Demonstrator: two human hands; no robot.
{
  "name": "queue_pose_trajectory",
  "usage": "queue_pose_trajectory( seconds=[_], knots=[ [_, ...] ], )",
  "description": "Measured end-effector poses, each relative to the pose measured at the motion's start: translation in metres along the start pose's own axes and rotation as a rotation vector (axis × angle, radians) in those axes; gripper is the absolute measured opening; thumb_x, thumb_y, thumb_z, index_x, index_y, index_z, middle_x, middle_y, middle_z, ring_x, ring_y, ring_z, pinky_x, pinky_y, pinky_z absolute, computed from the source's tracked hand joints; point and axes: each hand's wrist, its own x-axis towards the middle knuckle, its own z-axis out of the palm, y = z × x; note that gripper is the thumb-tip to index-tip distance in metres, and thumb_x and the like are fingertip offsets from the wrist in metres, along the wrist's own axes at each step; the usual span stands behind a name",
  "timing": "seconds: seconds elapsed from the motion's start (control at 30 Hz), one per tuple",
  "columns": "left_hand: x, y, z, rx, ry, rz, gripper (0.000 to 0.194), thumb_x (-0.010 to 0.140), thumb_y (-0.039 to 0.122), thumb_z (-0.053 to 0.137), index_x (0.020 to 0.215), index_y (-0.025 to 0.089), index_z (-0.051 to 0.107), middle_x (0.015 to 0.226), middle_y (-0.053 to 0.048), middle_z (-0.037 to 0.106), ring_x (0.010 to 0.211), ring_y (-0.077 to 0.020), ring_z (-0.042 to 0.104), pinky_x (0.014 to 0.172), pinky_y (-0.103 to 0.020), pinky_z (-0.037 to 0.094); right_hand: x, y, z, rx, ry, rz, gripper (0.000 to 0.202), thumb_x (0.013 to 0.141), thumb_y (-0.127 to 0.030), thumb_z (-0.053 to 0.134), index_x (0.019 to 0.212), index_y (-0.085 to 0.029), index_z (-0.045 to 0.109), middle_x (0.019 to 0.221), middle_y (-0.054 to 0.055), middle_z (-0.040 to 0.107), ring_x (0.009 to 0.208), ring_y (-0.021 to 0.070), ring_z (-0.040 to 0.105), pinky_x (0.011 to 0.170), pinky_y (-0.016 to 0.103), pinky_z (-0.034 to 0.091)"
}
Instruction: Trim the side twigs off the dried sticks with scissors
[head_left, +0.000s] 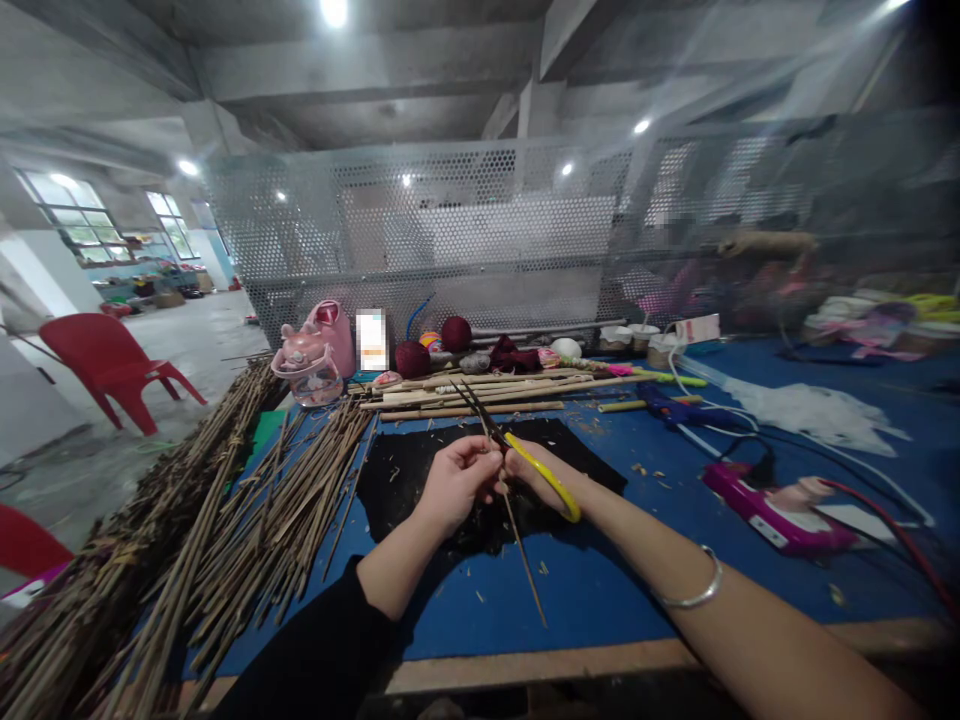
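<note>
- A blue desk point(600, 600) is stretching beneath your forearms, with a perforated metal screen point(300, 220) standing along its far side.
- Loose sticks point(300, 500) are lying fanned out to your left, beside a darker, thicker heap point(172, 490); a sweeping left elbow could be nudging them across your working space.
- A black cloth point(397, 480) is lying rumpled under your hands, pale chips scattered over and around it; a fold could be snagging the stick's end if you are turning it low.
- Your left hand point(459, 480) is curling inward, thumb and fingertips pinching a thin stick near its upper end.
- Your right hand point(534, 478) is closing around yellow-handled scissors point(551, 475), its fingertips meeting the left ones close to the stick; their exact grip is hiding from view.
- The scissors are pointing up and away, blades seemingly a little apart and passing near your left fingertips; a slip, or a squeeze while you are looking aside, could be nicking skin.
- A purple power strip point(780, 515) is resting to your right, cords trailing around it; a catching forearm could be tugging them.
- The thin stick point(525, 560) is slanting down from between your hands over the cloth, its lower end hanging unsupported; a weak pinch could be letting it twist, bend or split unevenly.
</note>
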Motion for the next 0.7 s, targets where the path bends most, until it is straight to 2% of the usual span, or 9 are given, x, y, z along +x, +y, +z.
queue_pose_trajectory(
  seconds=[0.17,0.33,0.57,0.7],
  knots=[
    [0.0003,-0.0012,-0.0006,-0.028,0.008,0.005,0.031,0.064,0.039,0.066,0.08,0.014,0.054,0.058,0.001,0.059,0.046,-0.0088,0.055,0.038,-0.016,0.037,0.0004,-0.0025,0.006,0.066,-0.006,-0.012,0.072,0.072,-0.074,0.012,0.066,-0.015,0.053,0.06,0.002,0.052,0.054,0.0113,0.043,0.05,0.023,0.035],
    [0.0004,-0.0018,-0.0014,-0.037,0.016,0.025,0.029,0.066,0.036,0.065,0.08,0.014,0.053,0.056,0.001,0.059,0.046,-0.0083,0.055,0.038,-0.015,0.037,0.0001,-0.0031,0.0073,0.077,0.019,0.016,0.07,0.073,-0.073,0.015,0.061,-0.014,0.052,0.056,0.001,0.049,0.05,0.0095,0.039,0.047,0.022,0.031],
    [0.0002,-0.0003,-0.0016,-0.025,0.035,0.028,0.031,0.065,0.037,0.065,0.08,0.014,0.053,0.053,0.003,0.056,0.045,-0.0077,0.053,0.039,-0.015,0.038,0.0017,-0.002,0.008,0.073,0.034,0.074,0.061,0.077,-0.067,0.024,0.067,-0.014,0.052,0.058,0.0,0.05,0.051,0.0094,0.04,0.047,0.021,0.031],
    [0.0006,-0.0005,-0.0018,-0.007,0.057,0.033,0.031,0.065,0.039,0.065,0.077,0.013,0.053,0.054,0.002,0.056,0.043,-0.0068,0.052,0.039,-0.015,0.037,0.0013,0.0009,0.0047,0.057,0.021,-0.027,0.062,0.075,-0.07,0.023,0.07,-0.014,0.05,0.066,0.002,0.053,0.059,0.0118,0.045,0.055,0.023,0.037]
  ],
)
